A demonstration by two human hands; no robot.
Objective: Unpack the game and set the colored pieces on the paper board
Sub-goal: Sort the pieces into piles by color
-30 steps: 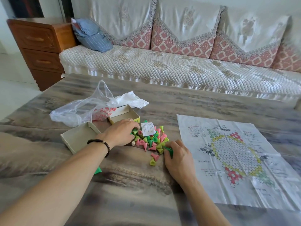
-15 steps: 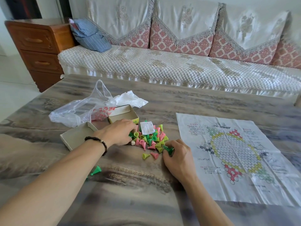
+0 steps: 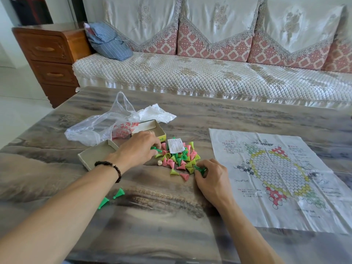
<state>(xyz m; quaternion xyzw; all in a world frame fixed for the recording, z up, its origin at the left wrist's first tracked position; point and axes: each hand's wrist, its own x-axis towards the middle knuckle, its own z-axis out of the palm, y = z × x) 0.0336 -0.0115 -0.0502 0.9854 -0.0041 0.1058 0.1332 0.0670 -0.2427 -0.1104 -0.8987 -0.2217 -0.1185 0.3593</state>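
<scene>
Pieces: two green cones (image 3: 112, 197) loose on table (image 3: 190, 216) near left, beside left forearm. Open cardboard box tray (image 3: 96, 156) and clear plastic bag (image 3: 99, 126) far left. Left hand (image 3: 137, 147), beaded bracelet on wrist, fingers curled, pinching green piece (image 3: 155, 149) at pile's left edge. Main pile (image 3: 179, 159) of pink, green, yellow cones mid-table, small leaflet (image 3: 176, 145) on top. Right hand (image 3: 211, 178) grips green pieces (image 3: 200, 169) at pile's near right edge. Paper board (image 3: 276, 174) flat at right, no pieces on it.
</scene>
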